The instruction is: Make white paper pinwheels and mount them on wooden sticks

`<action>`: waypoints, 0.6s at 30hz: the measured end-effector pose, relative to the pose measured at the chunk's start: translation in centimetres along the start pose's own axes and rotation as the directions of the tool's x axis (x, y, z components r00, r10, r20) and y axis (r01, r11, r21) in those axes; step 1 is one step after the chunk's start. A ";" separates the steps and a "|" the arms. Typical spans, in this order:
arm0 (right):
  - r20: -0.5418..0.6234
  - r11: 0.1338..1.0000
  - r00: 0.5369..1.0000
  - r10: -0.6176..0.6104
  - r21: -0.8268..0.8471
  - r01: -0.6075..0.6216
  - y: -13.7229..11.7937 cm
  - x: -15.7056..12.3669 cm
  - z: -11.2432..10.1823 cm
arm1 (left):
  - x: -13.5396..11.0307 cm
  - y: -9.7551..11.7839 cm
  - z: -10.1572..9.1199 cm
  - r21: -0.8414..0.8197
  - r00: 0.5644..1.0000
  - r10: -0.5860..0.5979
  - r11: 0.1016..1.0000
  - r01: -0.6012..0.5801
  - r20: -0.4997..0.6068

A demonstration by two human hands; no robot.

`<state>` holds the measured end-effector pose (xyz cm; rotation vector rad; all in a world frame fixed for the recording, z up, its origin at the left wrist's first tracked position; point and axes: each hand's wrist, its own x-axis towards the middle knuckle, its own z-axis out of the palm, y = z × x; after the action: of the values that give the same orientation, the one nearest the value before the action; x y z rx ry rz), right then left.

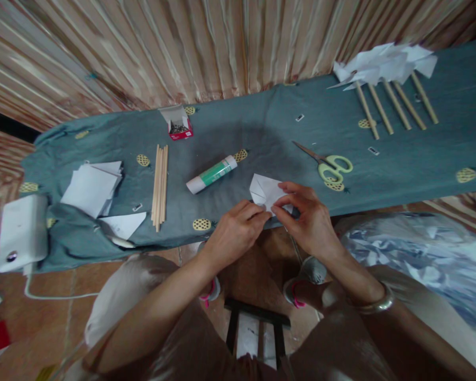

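A small sheet of white paper [264,189], creased and partly folded, is held near the front edge of the cloth-covered table. My left hand [238,228] pinches its lower left side with closed fingers. On its right side my right hand [304,212] grips it between thumb and fingers. Both hands' fingertips nearly meet at the bottom of the paper and hide that part. Beyond the paper lies a glue stick [212,174] with a green and white label. Scissors [331,166] with light green handles rest to the right, their blades pointing away to the left.
At the left are wooden sticks [159,185], stacked white paper squares [92,188], a folded paper [127,225] and a white power bank [23,233] with a cable. A red box of pins [179,127] stands behind. Several paper pinwheels [384,66] on sticks lie far right; a plastic bag [420,264] is below.
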<state>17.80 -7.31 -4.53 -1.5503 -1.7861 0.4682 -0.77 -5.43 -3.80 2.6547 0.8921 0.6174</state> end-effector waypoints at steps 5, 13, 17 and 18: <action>-0.003 1.000 1.000 -0.002 -0.002 0.002 0.0 0.0 0.0 | 0.0 0.0 0.0 0.003 1.000 -0.003 1.000 0.003 -0.002; 0.000 1.000 1.000 0.005 0.006 -0.005 0.0 0.0 0.1 | 0.1 0.1 0.0 -0.013 1.000 -0.019 1.000 0.018 -0.017; -0.001 1.000 1.000 0.004 0.007 -0.004 0.1 0.0 0.1 | 0.2 0.2 -0.1 -0.005 1.000 -0.011 1.000 0.011 -0.019; -0.004 1.000 1.000 0.001 0.008 -0.001 0.1 0.0 0.1 | 0.2 0.2 -0.1 -0.001 1.000 -0.008 1.000 0.008 -0.016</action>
<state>17.77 -7.32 -4.68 -1.5459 -1.7780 0.4725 -0.57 -5.43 -3.61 2.6478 0.9069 0.6374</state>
